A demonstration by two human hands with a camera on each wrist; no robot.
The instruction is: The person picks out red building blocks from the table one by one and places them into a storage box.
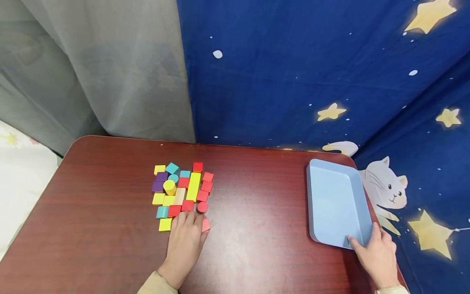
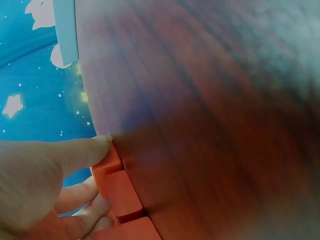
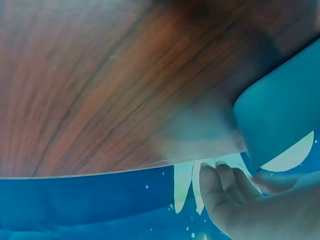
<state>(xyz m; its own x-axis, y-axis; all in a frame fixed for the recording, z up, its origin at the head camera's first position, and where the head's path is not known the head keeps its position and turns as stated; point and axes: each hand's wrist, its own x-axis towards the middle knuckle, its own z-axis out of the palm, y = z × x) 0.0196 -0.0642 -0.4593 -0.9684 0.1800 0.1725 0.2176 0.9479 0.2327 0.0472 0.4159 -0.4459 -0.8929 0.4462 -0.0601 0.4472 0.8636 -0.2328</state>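
My left hand (image 1: 185,241) is at the near end of a group of coloured wooden blocks. In the left wrist view its thumb and fingers (image 2: 75,197) pinch a red block (image 2: 107,162), with other red blocks (image 2: 124,194) close beside it. A light blue tray (image 1: 339,165) lies at the table's right side, with nothing inside it. My right hand (image 1: 376,255) grips the tray's near right corner, thumb over the rim and fingers on the outer side. The right wrist view shows the tray's outer wall (image 3: 280,110) beside that hand.
A yellow cylinder (image 1: 169,187) stands among the blocks, near a long yellow block (image 1: 193,187), purple blocks (image 1: 158,186) and a teal block (image 1: 162,212). The dark red wooden table (image 1: 257,212) backs onto grey and blue curtains (image 1: 257,81).
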